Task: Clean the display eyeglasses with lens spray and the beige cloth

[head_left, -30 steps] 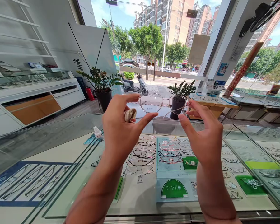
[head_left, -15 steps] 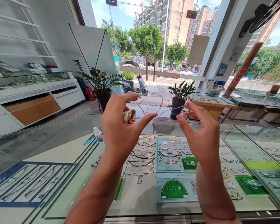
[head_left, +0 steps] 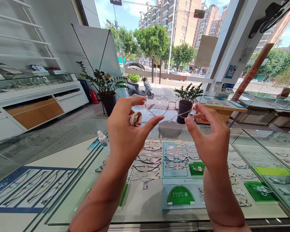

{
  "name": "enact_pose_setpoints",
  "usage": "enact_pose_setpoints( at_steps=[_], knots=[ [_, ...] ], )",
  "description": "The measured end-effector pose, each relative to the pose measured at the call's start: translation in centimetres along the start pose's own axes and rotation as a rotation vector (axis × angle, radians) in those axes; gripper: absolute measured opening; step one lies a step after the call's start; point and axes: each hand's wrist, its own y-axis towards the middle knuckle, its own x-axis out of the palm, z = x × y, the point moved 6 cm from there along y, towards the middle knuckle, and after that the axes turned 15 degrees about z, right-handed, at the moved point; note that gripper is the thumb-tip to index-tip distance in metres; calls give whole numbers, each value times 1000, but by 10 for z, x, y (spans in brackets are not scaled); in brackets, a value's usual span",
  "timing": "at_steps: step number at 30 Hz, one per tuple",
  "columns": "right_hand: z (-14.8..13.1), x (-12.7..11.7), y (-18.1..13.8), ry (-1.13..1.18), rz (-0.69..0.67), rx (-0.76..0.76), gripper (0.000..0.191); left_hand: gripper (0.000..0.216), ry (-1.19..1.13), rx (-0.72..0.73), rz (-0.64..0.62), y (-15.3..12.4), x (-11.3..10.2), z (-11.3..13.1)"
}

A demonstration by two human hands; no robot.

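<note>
A pair of thin-rimmed eyeglasses [head_left: 168, 102] is held up in front of me above the glass counter, its lenses clear. My left hand [head_left: 125, 129] grips the left side of the frame with the fingertips, thumb stretched out below the lens. A crumpled beige cloth [head_left: 135, 119] is tucked in the same hand's curled fingers. At the other end, my right hand [head_left: 209, 135] has its fingers on the right side of the eyeglasses, near the hinge. The right thumb points up beneath them, apart from the frame.
Below lies a glass display counter [head_left: 145, 206] with several rows of eyeglasses and a green sign [head_left: 180, 195]. A small white spray bottle [head_left: 102, 138] stands on the glass at left. Potted plants [head_left: 107, 103] and a scooter [head_left: 141, 87] appear farther off.
Both hands have shifted very slightly to the right with the eyeglasses. The glasses' right side looks turned a little; the grip appears the same.
</note>
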Motion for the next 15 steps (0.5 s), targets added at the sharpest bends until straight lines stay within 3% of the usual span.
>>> enact_pose_setpoints(
  at_steps=[15],
  knots=[
    [-5, -5, 1, 34, 88, -41, 45, 51, -38, -97, -64, -2, 5, -5]
  ],
)
